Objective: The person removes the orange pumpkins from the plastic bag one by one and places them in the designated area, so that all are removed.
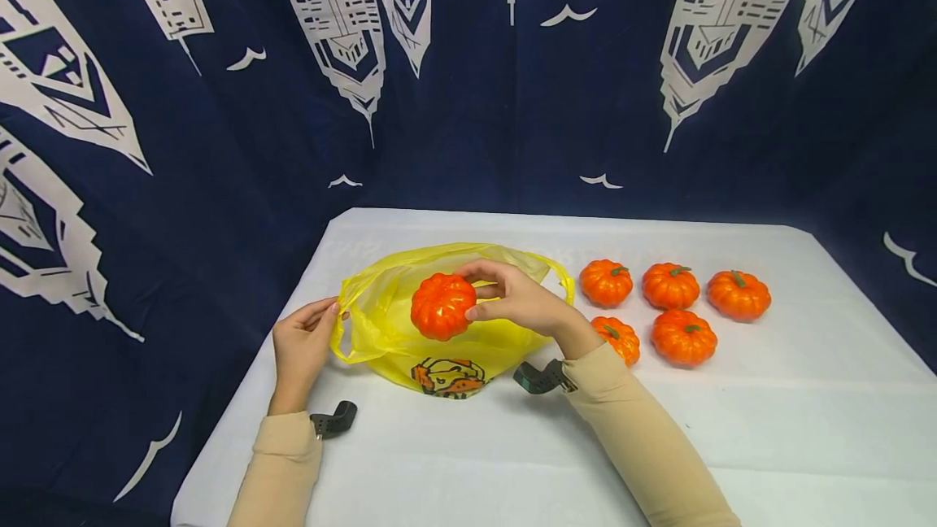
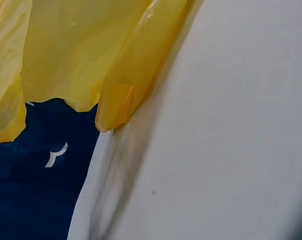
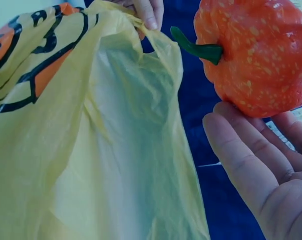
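Note:
My left hand (image 1: 298,348) pinches the left handle of a yellow plastic bag (image 1: 376,328), whose mouth gapes upward. An orange toy pumpkin (image 1: 442,307) is held in the fingers of my right hand (image 1: 523,297), over the bag's opening. Seen from the right wrist, the pumpkin (image 3: 258,55) has a green stem and yellow flecks, and sits against the fingertips beside the bag's rim (image 3: 178,75). In the left wrist view the bag (image 2: 75,50) hangs by the table edge; the left hand is out of that picture.
Several more orange pumpkins (image 1: 684,337) stand in two rows on the white tablecloth (image 1: 791,421), right of the bag. One is partly hidden by my right forearm. A dark blue curtain (image 1: 476,137) with white building prints rises behind the table.

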Available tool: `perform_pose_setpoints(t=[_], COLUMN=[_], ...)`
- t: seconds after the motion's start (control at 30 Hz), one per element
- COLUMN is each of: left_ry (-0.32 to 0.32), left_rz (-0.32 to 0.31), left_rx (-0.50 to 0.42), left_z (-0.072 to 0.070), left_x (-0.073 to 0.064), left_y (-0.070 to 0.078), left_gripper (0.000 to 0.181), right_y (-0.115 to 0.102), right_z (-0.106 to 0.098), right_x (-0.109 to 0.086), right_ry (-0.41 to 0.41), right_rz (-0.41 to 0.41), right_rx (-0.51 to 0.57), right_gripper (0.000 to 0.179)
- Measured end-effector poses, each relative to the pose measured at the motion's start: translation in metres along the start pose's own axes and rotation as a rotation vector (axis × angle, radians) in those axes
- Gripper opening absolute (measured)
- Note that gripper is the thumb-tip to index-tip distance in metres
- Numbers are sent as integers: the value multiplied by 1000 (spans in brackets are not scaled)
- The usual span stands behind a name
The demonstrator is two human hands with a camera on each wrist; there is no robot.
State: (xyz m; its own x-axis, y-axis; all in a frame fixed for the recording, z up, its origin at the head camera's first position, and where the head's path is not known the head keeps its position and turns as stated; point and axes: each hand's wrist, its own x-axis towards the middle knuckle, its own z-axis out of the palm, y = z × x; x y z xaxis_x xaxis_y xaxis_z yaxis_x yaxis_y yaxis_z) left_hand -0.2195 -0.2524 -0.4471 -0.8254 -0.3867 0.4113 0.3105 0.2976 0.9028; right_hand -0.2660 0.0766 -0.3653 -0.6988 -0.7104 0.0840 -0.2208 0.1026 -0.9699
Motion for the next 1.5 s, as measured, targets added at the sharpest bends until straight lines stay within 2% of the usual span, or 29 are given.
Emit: perform_pose_setpoints(t=[0.2, 0.47, 0.67, 0.9, 1.13, 1.5], left_ry=[5, 0, 1, -7, -6, 2], left_rz=[23, 0, 3, -6, -10, 18], left_rx=[6, 36, 12, 29, 14, 4], left_z=[0, 1, 0, 0, 1, 0], left_x=[-1, -2, -2, -2, -2, 0], left_y=[0, -1, -1, -2, 0, -4], left_gripper=[16, 19, 18, 19, 18, 16], right_y=[-2, 4, 6, 5, 11, 18], right_z=[-2, -10, -23, -39, -55, -76], right_x=[-14, -35, -49, -67, -89, -122], right_ry=[1, 29, 57, 73, 113, 181], right_rz=[-17, -61, -48, -84, -94, -26], right_rx=[34, 89, 106, 127, 87, -27], right_gripper=[57, 56, 55, 45, 40, 44])
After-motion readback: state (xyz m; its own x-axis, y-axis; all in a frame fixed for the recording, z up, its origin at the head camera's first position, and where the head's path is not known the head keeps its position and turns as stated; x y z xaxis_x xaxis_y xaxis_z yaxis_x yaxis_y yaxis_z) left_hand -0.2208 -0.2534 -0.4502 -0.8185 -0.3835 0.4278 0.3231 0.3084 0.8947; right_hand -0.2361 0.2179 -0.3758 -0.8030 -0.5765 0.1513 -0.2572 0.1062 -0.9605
